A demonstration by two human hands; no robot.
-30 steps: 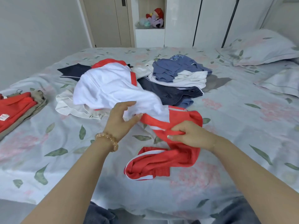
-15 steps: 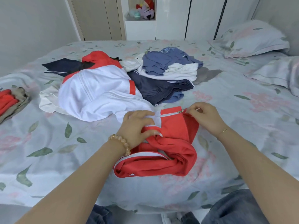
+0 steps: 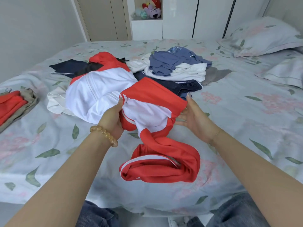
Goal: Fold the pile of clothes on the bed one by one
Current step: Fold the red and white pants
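- Red and white jacket (image 3: pixel 147 110) bunched at the near middle of the bed (image 3: pixel 246 128), one end twisted down into a red heap with a white stripe close to the bed's near edge.
- Gripped on its left side by the left hand (image 3: pixel 113 118), fingers (image 3: pixel 121 101) curled into the white fabric.
- Touched on its right edge by the right hand (image 3: pixel 195 118), palm up, fingers straight and spread, clasping nothing.
- Beaded bracelet (image 3: pixel 104 135) on the left wrist.
- Behind the jacket, pile of clothes (image 3: pixel 177 69): blue, white, navy and grey pieces, loosely heaped mid-bed.
- At far left, folded stack (image 3: pixel 14 105) of red and beige garments.
- Two floral pillows (image 3: pixel 265 36) at upper right.
- Plush toys (image 3: pixel 150 9) in a wall niche beyond the bed.
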